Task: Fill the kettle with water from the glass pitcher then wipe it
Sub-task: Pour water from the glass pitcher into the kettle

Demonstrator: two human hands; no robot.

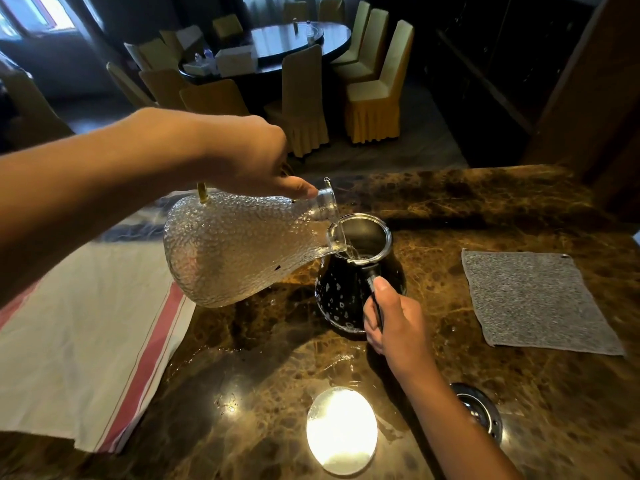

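Observation:
A textured glass pitcher point(235, 247) is tipped almost flat, its spout resting over the open mouth of the dark kettle point(349, 282). Water runs from the spout into the kettle. My left hand point(249, 157) grips the pitcher from above near its neck. My right hand point(391, 320) is closed around the kettle's black handle at its near side. The kettle stands upright on the brown marble counter point(270, 358), with droplets on its lower body. A grey wiping cloth point(533, 303) lies flat to the kettle's right.
A white towel with red stripes point(79, 344) covers the counter's left part. A round white lid point(341, 429) lies near the front edge, and a dark round lid point(479, 410) lies to its right. Beyond the counter stand a round dining table point(294, 43) and covered chairs.

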